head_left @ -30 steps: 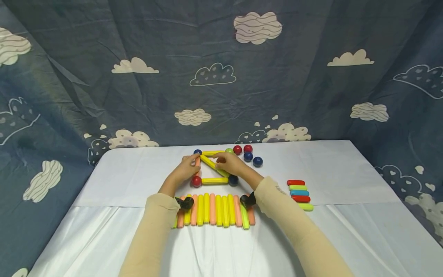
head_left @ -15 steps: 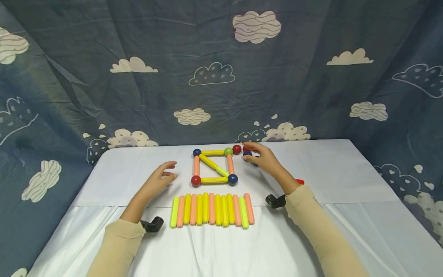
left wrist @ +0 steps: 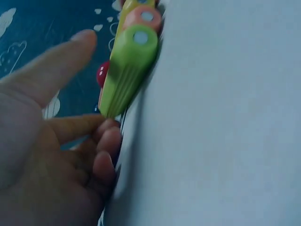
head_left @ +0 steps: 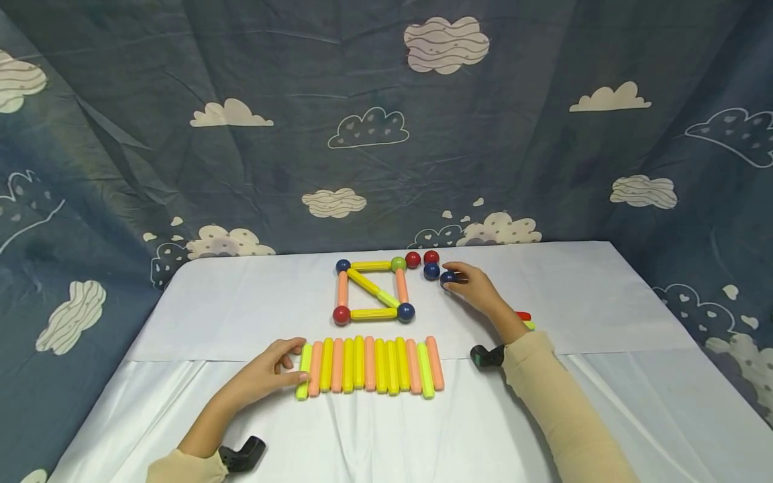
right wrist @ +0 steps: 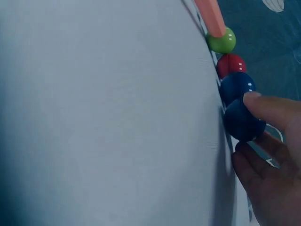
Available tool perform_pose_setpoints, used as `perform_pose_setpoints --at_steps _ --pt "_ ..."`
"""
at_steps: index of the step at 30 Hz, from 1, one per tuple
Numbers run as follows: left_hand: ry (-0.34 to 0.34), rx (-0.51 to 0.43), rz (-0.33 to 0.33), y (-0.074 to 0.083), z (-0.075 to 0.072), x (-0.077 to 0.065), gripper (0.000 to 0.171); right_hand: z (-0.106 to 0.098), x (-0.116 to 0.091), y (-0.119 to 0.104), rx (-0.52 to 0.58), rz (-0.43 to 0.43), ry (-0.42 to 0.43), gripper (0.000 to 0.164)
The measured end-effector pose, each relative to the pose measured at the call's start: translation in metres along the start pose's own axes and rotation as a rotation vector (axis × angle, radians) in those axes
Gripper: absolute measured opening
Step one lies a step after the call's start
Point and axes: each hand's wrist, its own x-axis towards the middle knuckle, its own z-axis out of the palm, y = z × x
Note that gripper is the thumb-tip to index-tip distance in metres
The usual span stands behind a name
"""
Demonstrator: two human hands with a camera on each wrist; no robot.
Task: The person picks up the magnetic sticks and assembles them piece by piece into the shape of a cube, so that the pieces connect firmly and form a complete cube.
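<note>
On the right, my right hand pinches a dark blue ball between thumb and fingers; in the right wrist view the thumb lies on that ball. My left hand is at the left end of a row of sticks. Its fingertips are by the far end of the outermost light green stick, and in the left wrist view the thumb stands apart from it. Beyond the row lies a square frame of yellow and salmon sticks with balls at its corners and a diagonal stick inside.
Two red balls and another blue ball sit between the frame and my right hand. A red stick shows partly behind the right forearm. The white-covered table ends at a dark cloud-print curtain.
Both hands have left the frame, where the diagonal stick now lies. My left hand has come back to the row's left end; my right hand has moved right and taken a blue ball.
</note>
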Motion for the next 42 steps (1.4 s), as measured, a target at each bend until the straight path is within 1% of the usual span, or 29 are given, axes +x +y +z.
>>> perform_pose_setpoints --at_steps 3,5,7,11,14,16,19,23,26,27,29,32,34,35,37,42 --pt "0.032 0.09 -0.039 0.005 0.006 0.001 0.067 0.002 -0.001 0.002 -0.036 0.011 0.02 0.041" --pt "0.045 0.087 -0.065 0.007 0.007 0.002 0.066 0.003 0.0 0.002 -0.047 0.019 0.026 0.04" --pt "0.043 0.033 -0.087 0.009 0.007 0.002 0.064 0.004 0.0 0.002 -0.053 0.034 0.027 0.039" --pt "0.032 -0.173 -0.141 0.011 0.002 0.001 0.059 0.003 -0.001 0.001 -0.047 0.07 0.031 0.04" --pt "0.082 -0.27 -0.163 0.012 -0.001 0.003 0.054 0.002 -0.002 0.002 -0.028 0.069 0.036 0.04" --pt "0.141 -0.288 -0.142 0.013 -0.002 0.005 0.05 0.001 -0.002 0.003 -0.02 0.063 0.044 0.04" --pt "0.24 -0.285 -0.074 0.019 -0.007 0.012 0.048 -0.001 -0.002 0.004 -0.008 0.05 0.058 0.04" --pt "0.376 -0.284 0.048 0.03 -0.012 0.028 0.048 -0.005 -0.002 0.003 0.021 0.048 0.076 0.041" --pt "0.475 -0.315 0.153 0.041 -0.012 0.04 0.046 -0.007 -0.001 0.001 0.05 0.04 0.084 0.04" --pt "0.504 -0.313 0.188 0.045 -0.011 0.044 0.046 -0.007 -0.001 0.0 0.059 0.038 0.086 0.04" --pt "0.545 -0.319 0.231 0.056 -0.009 0.05 0.045 -0.008 -0.001 -0.003 0.07 0.024 0.088 0.04" --pt "0.563 -0.322 0.269 0.071 -0.005 0.057 0.044 -0.007 -0.001 -0.009 0.087 0.0 0.095 0.041" --pt "0.554 -0.33 0.277 0.078 -0.002 0.061 0.045 -0.006 -0.001 -0.015 0.112 -0.034 0.104 0.041" --pt "0.549 -0.332 0.282 0.078 -0.001 0.064 0.045 -0.005 -0.001 -0.018 0.123 -0.046 0.108 0.041" --pt "0.54 -0.33 0.283 0.075 0.003 0.072 0.046 -0.003 -0.001 -0.027 0.141 -0.072 0.108 0.041" --pt "0.511 -0.273 0.24 0.057 0.013 0.091 0.05 0.003 0.0 -0.051 0.147 -0.095 0.088 0.042"
